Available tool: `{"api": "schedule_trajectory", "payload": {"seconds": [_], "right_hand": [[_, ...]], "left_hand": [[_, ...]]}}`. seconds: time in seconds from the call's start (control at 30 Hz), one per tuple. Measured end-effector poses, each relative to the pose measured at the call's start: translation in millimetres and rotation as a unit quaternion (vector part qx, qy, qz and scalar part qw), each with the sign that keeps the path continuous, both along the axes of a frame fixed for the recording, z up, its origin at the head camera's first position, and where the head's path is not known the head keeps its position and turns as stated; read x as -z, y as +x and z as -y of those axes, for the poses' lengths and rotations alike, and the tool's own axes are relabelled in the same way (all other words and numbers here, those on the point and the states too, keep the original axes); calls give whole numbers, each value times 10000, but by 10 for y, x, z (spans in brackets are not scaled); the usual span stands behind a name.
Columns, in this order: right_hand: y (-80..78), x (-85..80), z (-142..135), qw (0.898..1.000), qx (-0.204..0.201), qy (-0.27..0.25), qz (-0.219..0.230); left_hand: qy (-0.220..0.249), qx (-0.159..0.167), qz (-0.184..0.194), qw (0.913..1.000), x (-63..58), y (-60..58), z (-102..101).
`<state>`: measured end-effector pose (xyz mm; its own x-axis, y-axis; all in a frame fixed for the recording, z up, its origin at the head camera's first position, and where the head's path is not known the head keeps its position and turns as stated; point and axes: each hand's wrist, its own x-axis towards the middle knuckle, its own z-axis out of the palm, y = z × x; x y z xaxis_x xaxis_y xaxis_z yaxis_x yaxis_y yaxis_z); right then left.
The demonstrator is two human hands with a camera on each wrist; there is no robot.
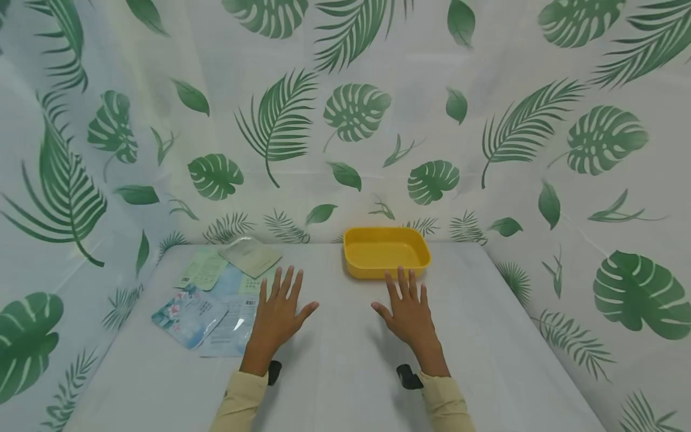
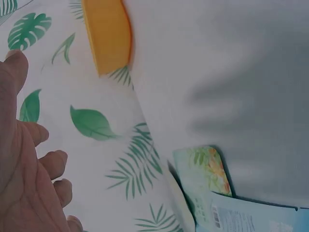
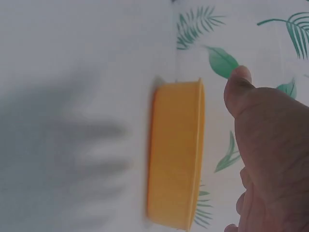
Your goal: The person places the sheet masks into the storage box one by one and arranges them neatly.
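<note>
My left hand [image 1: 279, 318] hovers over the white table with its fingers spread and straight, holding nothing. Its little-finger side overlaps the edge of several flat sachets in the head view. Among these are a blue one with pink flowers [image 1: 189, 318], a pale blue printed one [image 1: 232, 333], a light green one [image 1: 202, 270] and a cream one [image 1: 252, 258]. My right hand [image 1: 408, 318], likewise spread and holding nothing, has its fingertips overlapping the front wall of a yellow rectangular tub [image 1: 367, 270]. The tub's inside shows nothing in it. Both hands cast shadows on the table.
A white cloth [image 1: 340, 372] covers the table. Behind it and along both sides hangs a white curtain with green leaf prints [image 1: 356, 111]. The tub stands near the table's back edge, right of centre; the sachets lie overlapping at the back left.
</note>
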<state>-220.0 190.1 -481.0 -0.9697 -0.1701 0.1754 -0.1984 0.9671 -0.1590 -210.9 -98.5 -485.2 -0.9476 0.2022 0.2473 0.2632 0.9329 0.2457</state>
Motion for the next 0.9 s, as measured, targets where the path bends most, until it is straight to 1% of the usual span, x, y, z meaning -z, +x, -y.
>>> {"api": "schedule_trajectory", "payload": {"seconds": [0.17,0.23,0.3,0.37,0.43,0.5,0.53,0.6,0.67,0.73,0.77,0.83,0.9], "right_hand": [[-88,86,-82,9999,-29,48,94],[-142,121,-138,9999,-35,46,94],[-215,158,-209,9999,14,1,119],[-306,193,-299,9997,115,-77,188],[-436,228,-406,9991,258,-175,287],[-589,246,-519,9979,424,-254,413],[-660,264,-583,9968,517,-328,507],[-778,298,-714,9944,678,-462,673],[-870,342,-837,9917,854,-533,804],[-936,403,-941,9892,985,-646,875],[-964,427,-981,9891,996,-677,843],[-1017,478,-1039,9892,955,-838,726],[-1052,515,-1068,9898,765,-1064,551]], "left_hand": [[26,-134,93,9999,14,5,71],[62,-156,17,9999,24,12,104],[96,-174,-201,9996,27,25,136],[108,-147,-589,9981,39,57,167],[293,-110,-856,9958,59,115,203],[613,-110,-625,9961,74,189,242],[822,-98,-386,9958,99,233,263],[1261,-130,277,9915,163,321,297],[1499,-174,875,9847,232,394,326],[1619,-124,1094,9806,314,452,357],[1654,-107,1130,9797,344,473,371],[1662,-96,1095,9800,393,506,405],[1693,-143,1048,9799,434,528,440]]}}
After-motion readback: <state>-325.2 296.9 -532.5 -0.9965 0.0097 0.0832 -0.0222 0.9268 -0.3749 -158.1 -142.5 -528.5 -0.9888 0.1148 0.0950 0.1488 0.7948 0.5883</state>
